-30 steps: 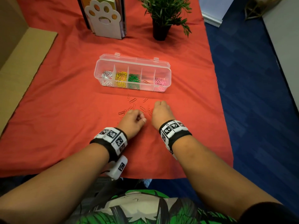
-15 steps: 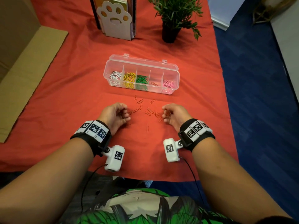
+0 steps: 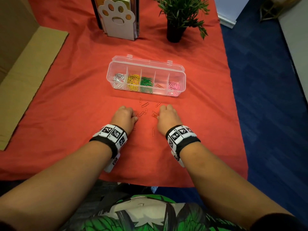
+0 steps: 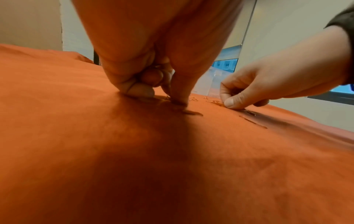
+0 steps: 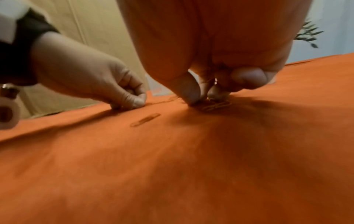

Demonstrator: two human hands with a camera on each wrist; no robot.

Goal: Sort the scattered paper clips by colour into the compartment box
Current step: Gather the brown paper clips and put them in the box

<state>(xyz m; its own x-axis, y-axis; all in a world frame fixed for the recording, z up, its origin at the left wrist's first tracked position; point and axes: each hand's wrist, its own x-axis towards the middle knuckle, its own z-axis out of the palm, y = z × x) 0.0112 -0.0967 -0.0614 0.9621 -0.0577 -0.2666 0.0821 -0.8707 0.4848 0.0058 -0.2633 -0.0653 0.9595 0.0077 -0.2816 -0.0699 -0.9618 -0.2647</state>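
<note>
The compartment box (image 3: 175, 73) lies with its long axis running left to right across the red cloth (image 3: 66, 114) on the tabletop, lid folded open behind it. Of its five sections, counted from the left, the first holds white paper clips (image 3: 119, 78), the second yellow clips (image 3: 133, 80), the third green clips (image 3: 146, 82), the fourth a single orange clip (image 3: 159, 86), and the fifth pink clips (image 3: 174, 85). Just in front of the box, loose orange clips (image 3: 145, 104) lie scattered on the cloth, pointing in mixed directions; one clip (image 3: 153, 131) nearer the person lies alone, its long axis pointing roughly away from the person. The left hand (image 3: 124, 116) is down on the cloth at the left edge of the scatter, fingers curled, thumb and fingertip pressed together at the cloth on a clip (image 4: 172, 101). The right hand (image 3: 168, 116) is down at the right edge of the scatter, fingers likewise curled, thumb and forefinger closing on a small heap of clips (image 5: 216, 106) under its tips. The two hands are apart, with several clips lying between them. Behind the box stand a paw-shaped book holder (image 3: 116, 19) and a potted plant (image 3: 176, 17)
</note>
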